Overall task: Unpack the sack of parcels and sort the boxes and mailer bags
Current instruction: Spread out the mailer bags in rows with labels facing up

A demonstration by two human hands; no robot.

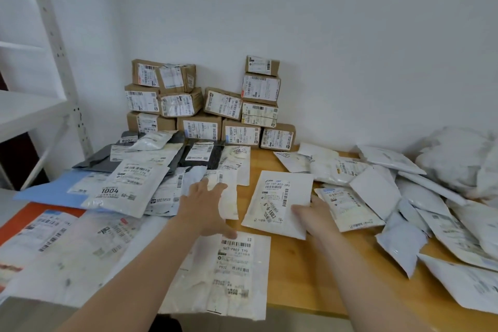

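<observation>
Brown labelled boxes [210,105] stacked in rows against the wall; mailer bags [126,188] overlapping flat at left; white mailers [390,197] heaped loosely at right, beside the crumpled white sack [458,159]; single mailer [277,202] flat between.
</observation>
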